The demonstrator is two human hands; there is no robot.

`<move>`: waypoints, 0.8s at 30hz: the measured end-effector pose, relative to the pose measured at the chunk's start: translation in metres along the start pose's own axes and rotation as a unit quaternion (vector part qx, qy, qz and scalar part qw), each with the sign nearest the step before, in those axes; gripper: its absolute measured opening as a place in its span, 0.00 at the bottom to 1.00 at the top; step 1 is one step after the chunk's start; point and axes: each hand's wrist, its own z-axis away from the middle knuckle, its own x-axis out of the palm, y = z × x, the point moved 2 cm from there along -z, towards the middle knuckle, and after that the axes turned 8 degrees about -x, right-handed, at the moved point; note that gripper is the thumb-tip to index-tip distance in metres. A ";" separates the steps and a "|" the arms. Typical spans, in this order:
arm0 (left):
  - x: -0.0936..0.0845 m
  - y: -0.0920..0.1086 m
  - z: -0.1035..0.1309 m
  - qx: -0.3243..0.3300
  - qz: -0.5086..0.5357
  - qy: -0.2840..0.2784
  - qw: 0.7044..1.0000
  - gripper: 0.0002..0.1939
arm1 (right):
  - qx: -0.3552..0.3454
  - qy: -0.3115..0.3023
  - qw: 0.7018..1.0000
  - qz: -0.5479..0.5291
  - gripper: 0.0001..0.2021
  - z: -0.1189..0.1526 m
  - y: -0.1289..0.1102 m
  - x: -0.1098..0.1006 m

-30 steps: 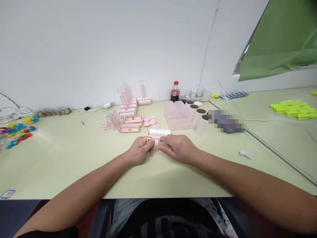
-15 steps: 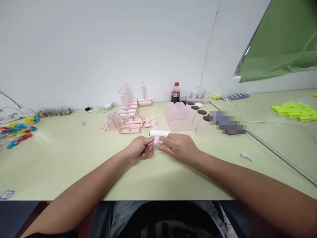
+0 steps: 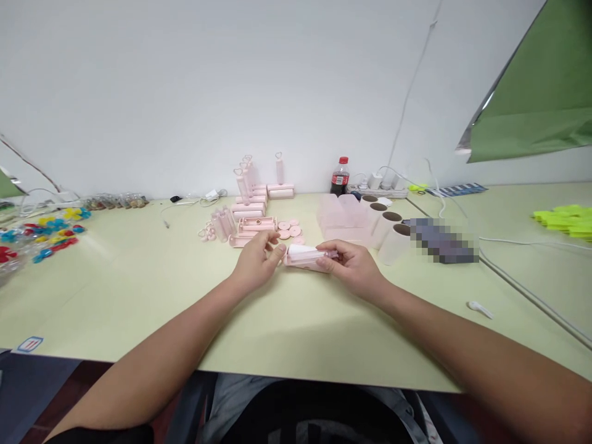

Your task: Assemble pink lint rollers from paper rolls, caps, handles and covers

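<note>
My right hand (image 3: 354, 266) grips a pink lint roller with a white paper roll (image 3: 306, 254), held lying sideways just above the table. My left hand (image 3: 257, 261) sits at the roller's left end, fingers loosely spread and fingertips touching it. Just behind my hands lie pink roller frames (image 3: 255, 224), round pink end caps (image 3: 289, 229) and clear pink handles (image 3: 222, 223). Finished pink rollers (image 3: 259, 196) stand further back near the wall.
Translucent pink covers (image 3: 342, 217) and white paper rolls (image 3: 391, 233) stand to the right of my hands. A cola bottle (image 3: 339, 176) and a power strip (image 3: 377, 187) line the wall. Coloured toys (image 3: 44, 237) lie far left, yellow-green parts (image 3: 567, 219) far right, and cables (image 3: 522, 280) cross the table.
My left hand has let go of the roller's end and opened its fingers. My right hand has turned the roller so its white roll shows. The view has shifted slightly right.
</note>
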 end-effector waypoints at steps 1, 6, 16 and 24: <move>0.001 0.006 0.004 0.061 -0.051 0.014 0.997 0.17 | -0.011 -0.004 1.000 0.010 0.17 0.002 -0.003 0.003; 0.017 0.028 0.025 0.183 -0.152 -0.100 0.966 0.20 | -0.086 -0.035 0.996 0.006 0.14 0.008 -0.018 0.010; 0.001 0.012 0.010 0.128 -0.143 -0.057 0.980 0.16 | -0.116 -0.129 0.962 0.212 0.17 -0.011 0.014 0.006; 0.003 0.012 0.012 0.080 -0.105 -0.133 0.982 0.16 | 0.053 -0.197 0.971 0.123 0.32 -0.002 -0.002 0.004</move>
